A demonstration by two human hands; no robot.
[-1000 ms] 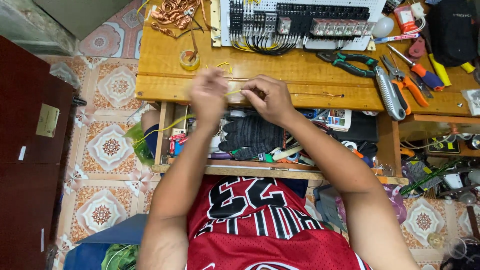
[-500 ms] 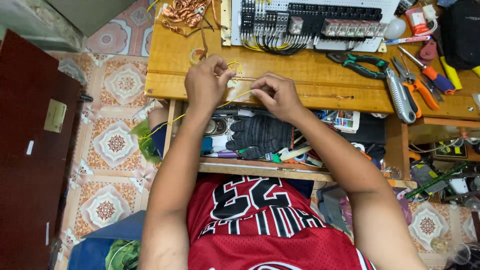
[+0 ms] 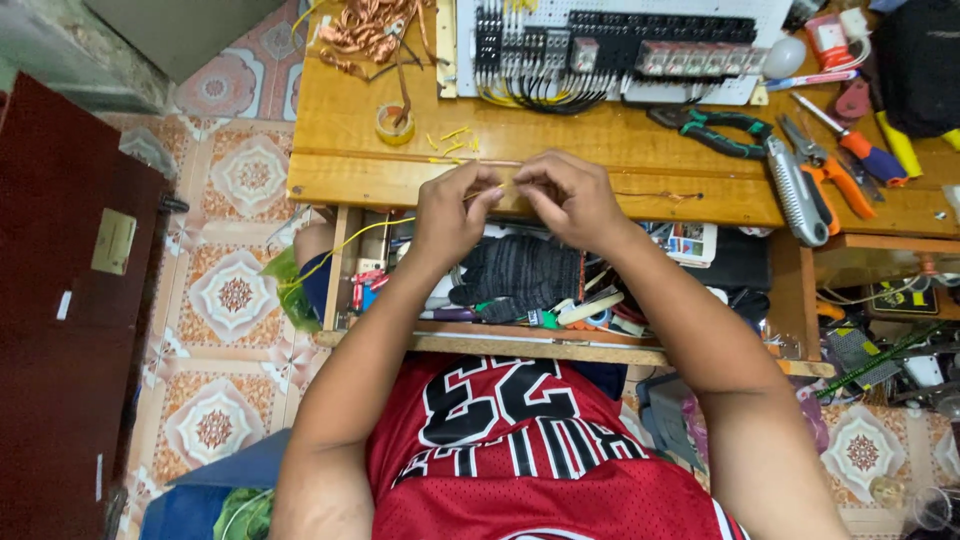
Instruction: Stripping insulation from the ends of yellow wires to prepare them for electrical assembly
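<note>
A thin yellow wire (image 3: 340, 245) trails up from a green plastic bag (image 3: 290, 290) beside the patterned floor tiles (image 3: 235, 295) at far left, rising past the open drawer to the front edge of the varnished wooden surface (image 3: 640, 150). There the left hand (image 3: 452, 212) pinches the yellow wire between thumb and forefinger, and the right hand (image 3: 572, 197) meets it fingertip to fingertip, both closed on the same short stretch of wire just over the surface's edge. Behind the left hand, a small roll of yellowish tape (image 3: 394, 124) sits on the surface beneath a tangle of bare copper strands (image 3: 365, 28), with a few short yellow wire offcuts (image 3: 452, 140) scattered just beside the tape. Below the hands, a dark knitted work glove (image 3: 522, 272) lies on top of the clutter in the open drawer. Farther back, a white panel of black terminal blocks and relays (image 3: 620, 45) spans the surface. To the right lie green-handled pliers (image 3: 715, 130), a grey folding utility knife (image 3: 795, 190), orange-handled wire strippers (image 3: 830, 170) and a screwdriver with a red-and-blue handle (image 3: 860, 150).
</note>
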